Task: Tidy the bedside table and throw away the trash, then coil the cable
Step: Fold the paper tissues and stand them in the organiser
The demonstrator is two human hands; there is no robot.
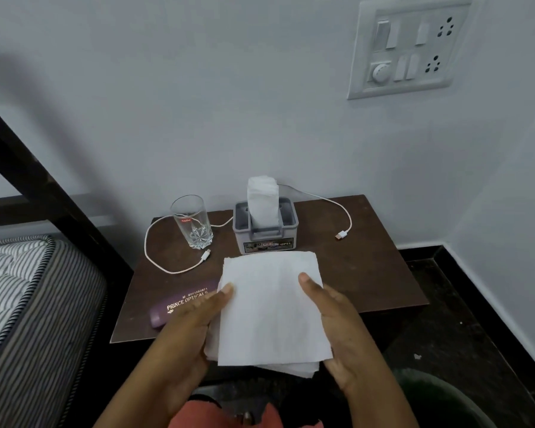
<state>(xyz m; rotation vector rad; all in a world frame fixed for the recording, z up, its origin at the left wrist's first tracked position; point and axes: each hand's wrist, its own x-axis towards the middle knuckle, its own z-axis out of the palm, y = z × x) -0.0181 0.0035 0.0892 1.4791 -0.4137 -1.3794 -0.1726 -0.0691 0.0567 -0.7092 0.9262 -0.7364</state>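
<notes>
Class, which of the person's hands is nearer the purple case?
Left. The left hand overlaps the case's right end; the right hand is across the tissue, farther right.

Small stack of white folded tissues (272, 307), flat, held above the front of the dark brown surface (368, 267). Left hand (183, 344) and right hand (340, 332) grip its side edges, thumbs on top. White cable (145, 242) lies uncoiled on the surface: small plug (206, 255) in front of the glass (192, 222), lead loops left, passes behind glass and grey tissue box (265, 231), curves to USB plug (342, 234) at right. Purple case (179, 304) lies front left.
</notes>
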